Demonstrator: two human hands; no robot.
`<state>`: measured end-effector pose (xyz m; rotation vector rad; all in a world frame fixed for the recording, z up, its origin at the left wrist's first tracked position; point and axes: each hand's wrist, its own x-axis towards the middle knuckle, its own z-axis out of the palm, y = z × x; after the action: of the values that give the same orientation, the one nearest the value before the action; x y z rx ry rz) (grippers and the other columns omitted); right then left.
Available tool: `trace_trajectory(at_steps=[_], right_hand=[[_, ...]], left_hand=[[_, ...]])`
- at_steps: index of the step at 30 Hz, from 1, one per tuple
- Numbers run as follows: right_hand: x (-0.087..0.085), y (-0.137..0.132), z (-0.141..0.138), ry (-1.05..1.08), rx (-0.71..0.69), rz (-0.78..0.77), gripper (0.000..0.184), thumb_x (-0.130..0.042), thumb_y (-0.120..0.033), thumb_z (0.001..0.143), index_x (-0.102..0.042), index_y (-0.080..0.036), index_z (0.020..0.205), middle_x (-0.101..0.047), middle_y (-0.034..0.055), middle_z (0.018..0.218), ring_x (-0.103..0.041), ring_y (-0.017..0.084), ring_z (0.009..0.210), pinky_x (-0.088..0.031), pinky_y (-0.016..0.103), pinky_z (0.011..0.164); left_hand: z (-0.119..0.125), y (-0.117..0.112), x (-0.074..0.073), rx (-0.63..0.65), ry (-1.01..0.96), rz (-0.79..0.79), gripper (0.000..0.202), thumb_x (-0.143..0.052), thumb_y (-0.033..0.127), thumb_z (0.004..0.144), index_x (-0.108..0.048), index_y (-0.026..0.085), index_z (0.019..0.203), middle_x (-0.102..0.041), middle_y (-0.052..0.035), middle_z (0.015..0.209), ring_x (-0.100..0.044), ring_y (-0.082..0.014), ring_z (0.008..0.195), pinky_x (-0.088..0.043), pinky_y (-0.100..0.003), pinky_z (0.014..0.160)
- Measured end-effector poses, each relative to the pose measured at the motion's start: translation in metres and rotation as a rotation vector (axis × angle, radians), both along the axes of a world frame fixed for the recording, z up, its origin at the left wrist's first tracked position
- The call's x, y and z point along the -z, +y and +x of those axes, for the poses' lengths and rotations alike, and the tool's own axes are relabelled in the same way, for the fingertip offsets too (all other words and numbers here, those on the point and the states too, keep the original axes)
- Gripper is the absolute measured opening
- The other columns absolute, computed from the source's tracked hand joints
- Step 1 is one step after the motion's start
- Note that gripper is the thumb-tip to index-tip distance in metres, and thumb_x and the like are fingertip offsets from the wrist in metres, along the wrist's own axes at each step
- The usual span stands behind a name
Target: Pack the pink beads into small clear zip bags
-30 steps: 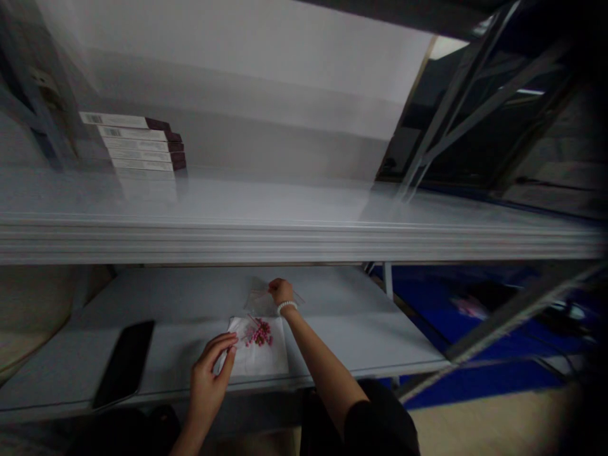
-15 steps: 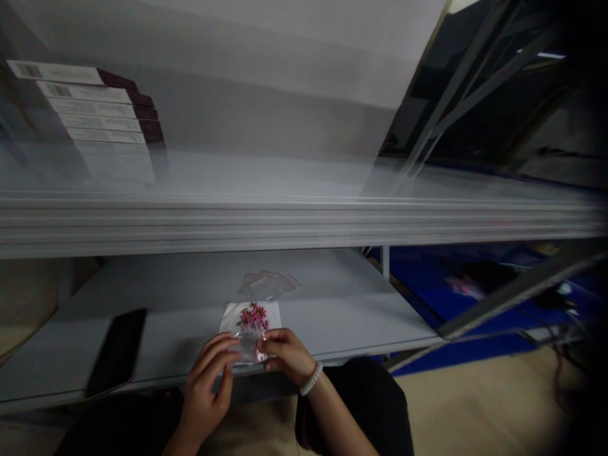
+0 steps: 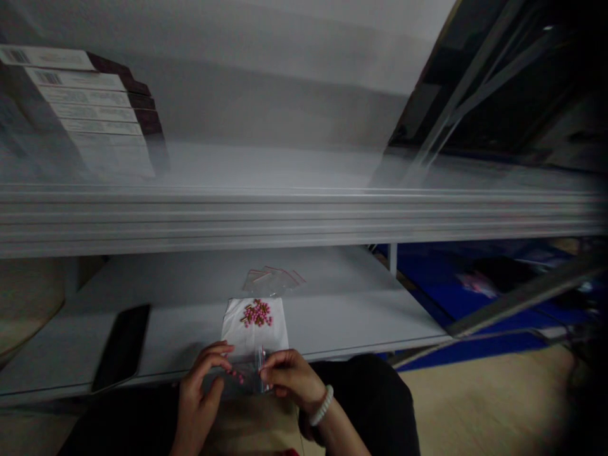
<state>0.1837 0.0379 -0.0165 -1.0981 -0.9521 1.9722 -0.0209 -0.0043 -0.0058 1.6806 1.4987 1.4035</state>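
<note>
My right hand (image 3: 294, 380) pinches a small clear zip bag (image 3: 250, 369) by its right end, at the front edge of the lower shelf. A few pink capsules (image 3: 236, 375) show at the bag's left end. Beside that end is my left hand (image 3: 202, 389), its fingers bent and the thumb apart; whether its fingertips touch the bag I cannot tell. Behind the bag, a heap of pink and brownish capsules (image 3: 257, 313) lies on a white paper sheet (image 3: 235, 332). Several flat clear zip bags (image 3: 273, 282) overlap beyond the sheet.
A dark flat device like a phone (image 3: 122, 345) lies on the lower shelf (image 3: 332, 310) at left. White boxes (image 3: 90, 98) are stacked on the upper shelf, whose thick front edge (image 3: 304, 218) crosses overhead. A metal brace (image 3: 522, 301) slants at right.
Both hands and the bag have come nearer to me, off the paper sheet's front part. The capsules in the bag now show. The view has shifted slightly.
</note>
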Motion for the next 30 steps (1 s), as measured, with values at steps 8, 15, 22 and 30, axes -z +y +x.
trace_trajectory(at_steps=[8,15,22,30], right_hand=[[-0.010,-0.017,-0.006,-0.017,0.080,0.074,0.033,-0.086,-0.036,0.053,-0.062,-0.014,0.058,-0.056,-0.0045,0.049,-0.037,0.003,0.040,-0.026,0.018,0.041],[-0.012,-0.025,-0.013,0.008,0.065,0.206,0.035,-0.089,-0.030,0.048,-0.059,-0.015,0.056,-0.058,-0.0040,0.055,-0.050,0.009,0.054,-0.038,0.022,0.058],[-0.032,-0.028,-0.014,0.037,-0.027,0.243,0.037,-0.087,-0.033,0.053,-0.055,-0.016,0.054,-0.061,-0.0018,0.055,-0.053,0.010,0.053,-0.041,0.024,0.059],[-0.028,-0.030,-0.009,0.147,-0.097,0.075,0.032,-0.085,-0.025,0.054,-0.055,-0.015,0.057,-0.060,-0.0025,0.057,-0.043,0.005,0.043,-0.028,0.017,0.042]], left_hand=[[0.035,-0.013,-0.023,0.093,-0.026,-0.182,0.015,-0.054,0.030,0.084,-0.057,0.020,0.074,-0.061,-0.0013,0.069,-0.060,-0.0170,0.069,-0.049,-0.024,0.065],[0.050,-0.016,-0.022,0.223,-0.064,-0.340,0.025,-0.051,0.039,0.088,-0.055,0.019,0.073,-0.059,-0.0005,0.069,-0.058,-0.0151,0.068,-0.045,-0.021,0.064],[0.045,-0.019,-0.022,0.272,-0.090,-0.409,0.026,-0.045,0.038,0.090,-0.051,0.020,0.072,-0.053,0.0007,0.068,-0.053,-0.0145,0.066,-0.041,-0.021,0.063],[0.033,-0.015,-0.031,0.475,-0.043,-0.464,0.027,-0.041,0.037,0.092,-0.050,0.019,0.074,-0.053,0.0001,0.072,-0.051,-0.0139,0.071,-0.041,-0.021,0.067]])
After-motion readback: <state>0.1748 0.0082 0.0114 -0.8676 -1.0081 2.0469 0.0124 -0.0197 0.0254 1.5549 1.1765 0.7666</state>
